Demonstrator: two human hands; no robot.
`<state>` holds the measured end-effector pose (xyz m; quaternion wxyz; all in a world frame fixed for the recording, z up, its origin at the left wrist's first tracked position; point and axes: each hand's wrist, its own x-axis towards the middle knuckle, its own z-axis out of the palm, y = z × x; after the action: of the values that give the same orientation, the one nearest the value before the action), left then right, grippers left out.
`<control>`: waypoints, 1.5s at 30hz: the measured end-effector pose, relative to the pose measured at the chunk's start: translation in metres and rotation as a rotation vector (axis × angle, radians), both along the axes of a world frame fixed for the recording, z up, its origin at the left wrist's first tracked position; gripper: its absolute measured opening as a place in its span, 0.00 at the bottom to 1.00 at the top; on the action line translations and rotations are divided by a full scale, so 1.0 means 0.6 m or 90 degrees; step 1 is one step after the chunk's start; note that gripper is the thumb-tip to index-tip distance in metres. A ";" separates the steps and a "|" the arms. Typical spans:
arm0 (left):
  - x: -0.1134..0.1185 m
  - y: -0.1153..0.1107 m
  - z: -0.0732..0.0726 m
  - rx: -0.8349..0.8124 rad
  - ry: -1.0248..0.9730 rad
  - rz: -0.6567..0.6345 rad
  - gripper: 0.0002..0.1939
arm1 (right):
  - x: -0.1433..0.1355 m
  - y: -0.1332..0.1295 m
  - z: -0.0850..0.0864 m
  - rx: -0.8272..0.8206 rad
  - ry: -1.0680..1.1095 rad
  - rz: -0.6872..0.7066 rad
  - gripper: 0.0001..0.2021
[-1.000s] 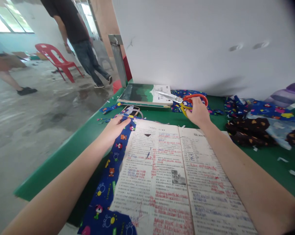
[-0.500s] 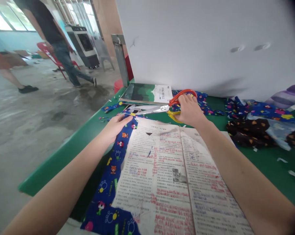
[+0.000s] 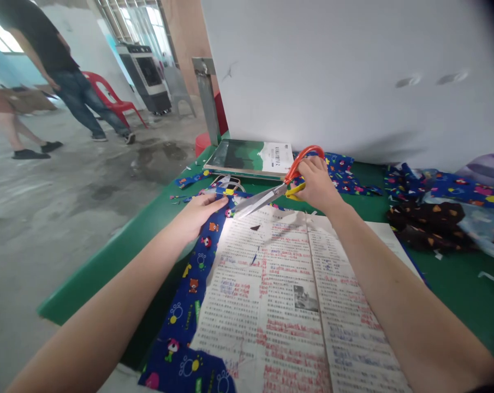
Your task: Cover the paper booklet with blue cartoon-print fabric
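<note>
My right hand point(image 3: 317, 183) is closed around the handles of a pair of scissors point(image 3: 267, 200), one loop orange and one yellow. Their blades point left, slightly apart, over the top left part of a printed paper sheet point(image 3: 267, 284) covered in red and blue handwriting. Beneath the sheet lies blue cartoon-print fabric point(image 3: 183, 316), showing along the left side and at the lower left. My left hand point(image 3: 203, 212) pinches the fabric's upper left corner between thumb and fingers, close to the blade tips.
Behind the sheet lie a green-and-white book point(image 3: 247, 156) and more blue fabric point(image 3: 340, 169). Brown and blue scraps point(image 3: 427, 218) lie at the right of the green table point(image 3: 107, 267). A white panel point(image 3: 332, 71) stands behind. Two people walk at the far left near a red chair point(image 3: 107, 95).
The scissors have swung down and toward me, from the fabric's top edge to over the paper. My left hand stays at the corner. The people in the background have walked on.
</note>
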<state>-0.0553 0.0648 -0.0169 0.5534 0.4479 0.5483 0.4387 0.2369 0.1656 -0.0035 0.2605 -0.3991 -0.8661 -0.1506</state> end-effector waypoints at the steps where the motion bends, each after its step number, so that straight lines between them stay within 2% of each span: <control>1: 0.000 -0.001 0.001 -0.005 -0.007 -0.003 0.14 | 0.002 0.001 -0.004 0.007 0.015 -0.007 0.14; 6: 0.004 -0.002 0.002 -0.010 -0.028 -0.013 0.14 | 0.007 0.004 -0.014 0.031 0.025 -0.030 0.14; 15: 0.008 -0.004 0.002 0.002 0.009 -0.008 0.12 | -0.010 0.007 -0.023 0.024 -0.008 0.005 0.19; 21: 0.013 -0.008 0.005 0.009 0.012 -0.018 0.12 | -0.018 0.006 -0.026 0.049 -0.009 0.006 0.13; 27: 0.014 -0.009 0.003 0.040 0.067 -0.002 0.14 | -0.025 0.001 -0.023 0.077 -0.005 0.009 0.09; 32: 0.014 -0.007 -0.001 0.032 0.103 0.004 0.17 | -0.028 -0.001 -0.022 0.080 0.003 0.013 0.08; 40: 0.016 -0.010 0.004 0.017 0.066 -0.008 0.14 | -0.026 0.012 -0.037 0.140 0.050 0.056 0.07; 45: 0.015 -0.008 0.000 0.028 0.088 0.004 0.13 | -0.028 0.010 -0.034 0.152 0.065 0.063 0.04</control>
<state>-0.0461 0.0601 -0.0168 0.5028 0.4874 0.5770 0.4203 0.2202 0.1714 -0.0241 0.3567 -0.3296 -0.8463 -0.2189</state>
